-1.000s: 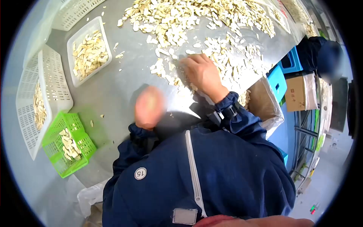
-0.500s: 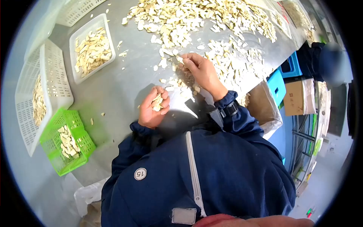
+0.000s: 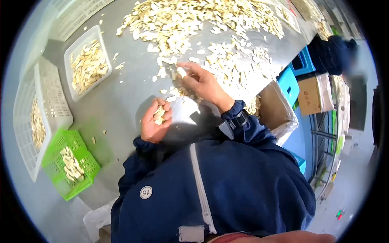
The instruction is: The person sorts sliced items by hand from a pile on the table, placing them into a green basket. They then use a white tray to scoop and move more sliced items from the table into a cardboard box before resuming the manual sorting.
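Note:
My left hand (image 3: 152, 130) is curled around a small bunch of pale, dried-looking slices (image 3: 159, 115), held just above the metal table. Farther forward and to the right, my right hand (image 3: 207, 86) pinches one whitish slice (image 3: 181, 72) between thumb and fingertips. Under and beside that hand lie loose slices (image 3: 172, 92). A large heap of the same slices (image 3: 174, 30) spreads over the far part of the table, with a thinner scatter (image 3: 239, 60) to the right. Their exact kind cannot be told.
At left stand a white tray (image 3: 106, 60) of slices, a white perforated basket (image 3: 60, 97) and a green basket (image 3: 91, 156), both holding slices. To the right are a lined box (image 3: 279, 107), blue stools (image 3: 288, 86), a carton (image 3: 310, 97) and another person's dark sleeve (image 3: 326, 54).
The whole view has shifted slightly. My right hand still pinches a slice, its fingers spread a little more. My left hand keeps its bunch, turned slightly.

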The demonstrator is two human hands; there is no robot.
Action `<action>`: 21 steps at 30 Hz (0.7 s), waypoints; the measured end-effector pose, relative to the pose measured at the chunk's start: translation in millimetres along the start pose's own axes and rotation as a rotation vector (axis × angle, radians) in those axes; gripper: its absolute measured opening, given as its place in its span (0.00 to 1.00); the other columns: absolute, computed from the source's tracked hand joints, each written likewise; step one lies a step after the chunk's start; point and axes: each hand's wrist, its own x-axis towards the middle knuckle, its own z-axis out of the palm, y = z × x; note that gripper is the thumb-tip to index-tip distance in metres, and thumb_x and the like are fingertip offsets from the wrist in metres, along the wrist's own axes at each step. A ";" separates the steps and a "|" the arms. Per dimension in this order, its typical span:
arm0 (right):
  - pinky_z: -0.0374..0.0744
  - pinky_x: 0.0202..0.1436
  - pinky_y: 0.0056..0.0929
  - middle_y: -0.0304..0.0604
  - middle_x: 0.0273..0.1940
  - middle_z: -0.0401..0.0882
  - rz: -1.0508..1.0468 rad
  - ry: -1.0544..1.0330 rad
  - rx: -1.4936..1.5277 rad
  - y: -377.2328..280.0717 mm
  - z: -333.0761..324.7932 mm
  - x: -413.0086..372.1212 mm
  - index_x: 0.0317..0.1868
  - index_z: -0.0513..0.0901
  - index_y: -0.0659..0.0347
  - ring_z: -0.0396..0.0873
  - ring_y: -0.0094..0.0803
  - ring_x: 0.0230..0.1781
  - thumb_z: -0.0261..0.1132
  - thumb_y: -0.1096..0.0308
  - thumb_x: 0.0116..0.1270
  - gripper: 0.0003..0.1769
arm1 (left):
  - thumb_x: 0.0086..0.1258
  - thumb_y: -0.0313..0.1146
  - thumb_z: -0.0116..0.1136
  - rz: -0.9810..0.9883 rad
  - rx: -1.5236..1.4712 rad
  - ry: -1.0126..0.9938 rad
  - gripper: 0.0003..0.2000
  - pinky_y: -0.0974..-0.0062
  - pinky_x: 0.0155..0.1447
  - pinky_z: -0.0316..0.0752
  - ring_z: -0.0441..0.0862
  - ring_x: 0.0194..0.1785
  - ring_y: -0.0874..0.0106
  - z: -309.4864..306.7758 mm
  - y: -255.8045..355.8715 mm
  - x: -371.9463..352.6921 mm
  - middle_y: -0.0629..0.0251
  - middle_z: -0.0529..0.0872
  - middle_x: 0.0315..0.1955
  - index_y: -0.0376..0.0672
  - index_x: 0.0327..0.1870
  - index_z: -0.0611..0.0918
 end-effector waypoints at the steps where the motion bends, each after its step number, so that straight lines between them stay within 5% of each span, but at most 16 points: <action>1: 0.83 0.45 0.28 0.44 0.41 0.90 -0.020 0.074 -0.033 -0.4 3.5 -4.6 0.67 0.85 0.56 0.85 0.24 0.39 0.64 0.66 0.78 0.19 | 0.89 0.39 0.45 -0.008 0.000 -0.017 0.10 0.79 0.33 0.74 0.75 0.38 0.75 -1.1 -0.3 0.2 0.65 0.77 0.43 0.45 0.53 0.77; 4: 0.84 0.48 0.31 0.45 0.46 0.89 -0.095 -0.042 -0.368 -8.1 -8.2 -23.2 0.64 0.86 0.60 0.87 0.33 0.44 0.68 0.66 0.76 0.18 | 0.90 0.39 0.44 0.007 0.017 0.035 0.10 0.81 0.28 0.71 0.72 0.36 0.76 4.2 -1.0 -0.3 0.65 0.75 0.41 0.42 0.53 0.75; 7: 0.83 0.58 0.41 0.50 0.56 0.86 -0.366 0.102 -0.606 11.1 -8.3 -35.3 0.62 0.87 0.56 0.84 0.47 0.57 0.72 0.62 0.72 0.21 | 0.90 0.38 0.43 0.012 0.013 0.010 0.10 0.81 0.28 0.71 0.72 0.36 0.76 1.8 -1.1 0.5 0.65 0.75 0.41 0.42 0.53 0.75; 11: 0.73 0.75 0.52 0.45 0.67 0.80 -0.647 0.089 -0.672 17.6 10.3 -33.8 0.60 0.88 0.50 0.74 0.48 0.71 0.72 0.57 0.70 0.20 | 0.90 0.38 0.42 0.022 -0.006 -0.017 0.11 0.80 0.28 0.72 0.72 0.36 0.75 -0.9 -1.7 1.4 0.64 0.75 0.42 0.41 0.53 0.75; 14: 0.73 0.77 0.50 0.44 0.65 0.81 -0.723 0.029 -0.769 25.5 21.2 -34.3 0.57 0.88 0.51 0.75 0.47 0.71 0.73 0.59 0.70 0.18 | 0.91 0.37 0.41 0.021 -0.036 -0.011 0.11 0.80 0.29 0.72 0.72 0.36 0.75 0.1 -1.7 1.7 0.63 0.74 0.42 0.40 0.53 0.75; 21: 0.78 0.71 0.44 0.42 0.57 0.86 -0.626 0.368 -0.870 66.8 -67.2 -65.7 0.48 0.89 0.53 0.81 0.43 0.64 0.73 0.68 0.70 0.08 | 0.90 0.36 0.42 0.019 -0.058 -0.005 0.10 0.80 0.29 0.73 0.71 0.36 0.75 6.5 -1.9 1.4 0.63 0.73 0.41 0.40 0.52 0.74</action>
